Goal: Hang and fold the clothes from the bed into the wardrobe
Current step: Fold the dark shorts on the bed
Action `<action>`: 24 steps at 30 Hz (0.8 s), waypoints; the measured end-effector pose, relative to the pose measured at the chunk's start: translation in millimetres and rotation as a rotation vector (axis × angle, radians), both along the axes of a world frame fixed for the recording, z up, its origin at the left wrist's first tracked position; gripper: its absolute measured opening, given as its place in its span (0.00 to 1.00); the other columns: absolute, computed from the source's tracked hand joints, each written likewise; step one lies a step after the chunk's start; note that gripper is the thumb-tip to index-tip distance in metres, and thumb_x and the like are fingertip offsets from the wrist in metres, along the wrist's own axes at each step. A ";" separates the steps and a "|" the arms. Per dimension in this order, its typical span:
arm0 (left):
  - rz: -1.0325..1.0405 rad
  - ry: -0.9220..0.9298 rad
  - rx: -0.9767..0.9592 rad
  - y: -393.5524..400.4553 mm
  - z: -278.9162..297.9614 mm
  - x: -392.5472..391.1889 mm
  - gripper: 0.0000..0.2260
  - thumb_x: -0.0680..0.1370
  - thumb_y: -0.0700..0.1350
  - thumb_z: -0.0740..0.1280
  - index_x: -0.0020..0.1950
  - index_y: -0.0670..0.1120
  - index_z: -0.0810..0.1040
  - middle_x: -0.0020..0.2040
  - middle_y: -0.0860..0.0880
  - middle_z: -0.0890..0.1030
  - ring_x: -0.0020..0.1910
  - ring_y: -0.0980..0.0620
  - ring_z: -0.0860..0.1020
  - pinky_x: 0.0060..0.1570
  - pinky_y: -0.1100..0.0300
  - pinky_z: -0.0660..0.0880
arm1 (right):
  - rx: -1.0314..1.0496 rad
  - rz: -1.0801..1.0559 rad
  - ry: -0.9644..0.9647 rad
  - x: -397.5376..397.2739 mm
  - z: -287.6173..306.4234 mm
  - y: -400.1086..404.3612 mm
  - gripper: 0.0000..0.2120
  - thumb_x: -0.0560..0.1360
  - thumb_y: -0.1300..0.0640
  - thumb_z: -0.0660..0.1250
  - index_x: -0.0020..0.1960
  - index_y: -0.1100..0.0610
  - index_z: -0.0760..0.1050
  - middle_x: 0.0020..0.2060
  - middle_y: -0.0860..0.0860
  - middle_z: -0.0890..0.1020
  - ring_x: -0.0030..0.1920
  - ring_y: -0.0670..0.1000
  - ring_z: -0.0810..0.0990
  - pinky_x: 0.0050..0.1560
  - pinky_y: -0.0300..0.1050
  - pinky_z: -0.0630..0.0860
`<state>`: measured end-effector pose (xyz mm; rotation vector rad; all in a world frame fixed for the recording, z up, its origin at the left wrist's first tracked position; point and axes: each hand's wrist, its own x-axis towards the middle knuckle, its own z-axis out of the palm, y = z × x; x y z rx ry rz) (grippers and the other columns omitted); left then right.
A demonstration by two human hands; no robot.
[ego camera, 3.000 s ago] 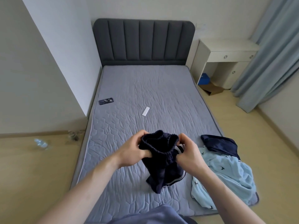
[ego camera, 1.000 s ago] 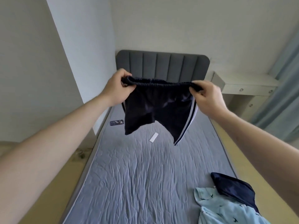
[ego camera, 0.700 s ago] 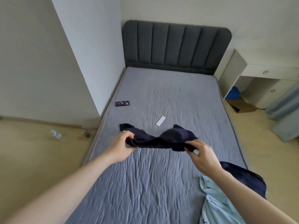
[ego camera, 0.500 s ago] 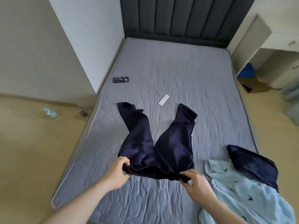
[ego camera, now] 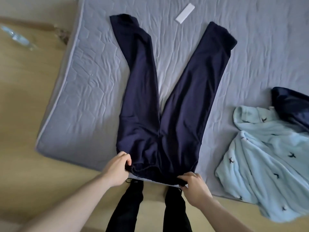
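From the head view, a pair of dark navy trousers [ego camera: 160, 104] lies spread flat on the grey quilted bed [ego camera: 83, 91], waistband at the near edge and the two legs fanning apart toward the far side. The left hand [ego camera: 115, 169] pinches the waistband's left corner, fingers curled over the fabric with the thumb beneath. The right hand [ego camera: 195, 186] pinches the right corner in the same way, its fingertips folded onto the band right at the bed's near edge. Toward the bed's near right corner sits a crumpled light blue garment [ego camera: 267, 156] printed with small dark birds, and a second dark navy garment [ego camera: 291, 106] rests against its far side, at the right edge. A small white strip [ego camera: 185, 13] lies on the mattress beyond the trouser legs. A clear plastic bottle [ego camera: 16, 37] lies on the wooden floor [ego camera: 25, 97] left of the bed. The person's black-clad legs [ego camera: 130, 206] stand on the floor just below the near edge.
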<state>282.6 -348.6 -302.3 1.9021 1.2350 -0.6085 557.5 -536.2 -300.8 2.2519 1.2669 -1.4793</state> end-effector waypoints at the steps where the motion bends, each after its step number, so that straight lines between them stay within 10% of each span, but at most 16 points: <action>1: -0.016 0.004 0.004 -1.9 -3.2 1.0 0.14 0.71 0.37 0.66 0.46 0.56 0.70 0.53 0.59 0.71 0.42 0.54 0.75 0.39 0.59 0.68 | -0.019 0.010 0.002 -2.0 -7.7 -1.3 0.21 0.83 0.54 0.63 0.75 0.43 0.73 0.71 0.44 0.73 0.73 0.51 0.65 0.72 0.44 0.68; 13: -0.690 -0.342 0.333 9.7 47.8 114.5 0.12 0.70 0.34 0.64 0.47 0.50 0.76 0.66 0.51 0.74 0.59 0.47 0.72 0.55 0.54 0.74 | -0.064 -0.304 0.004 52.6 -10.2 3.9 0.23 0.74 0.62 0.65 0.66 0.48 0.80 0.64 0.48 0.82 0.67 0.53 0.77 0.62 0.42 0.74; 24: -1.192 -0.269 0.133 -53.8 -7.3 231.5 0.14 0.79 0.37 0.65 0.62 0.45 0.81 0.69 0.48 0.72 0.61 0.43 0.75 0.54 0.50 0.72 | -0.043 -0.593 -0.007 122.3 -43.1 -8.3 0.17 0.76 0.65 0.65 0.60 0.49 0.81 0.58 0.47 0.84 0.53 0.48 0.79 0.44 0.34 0.72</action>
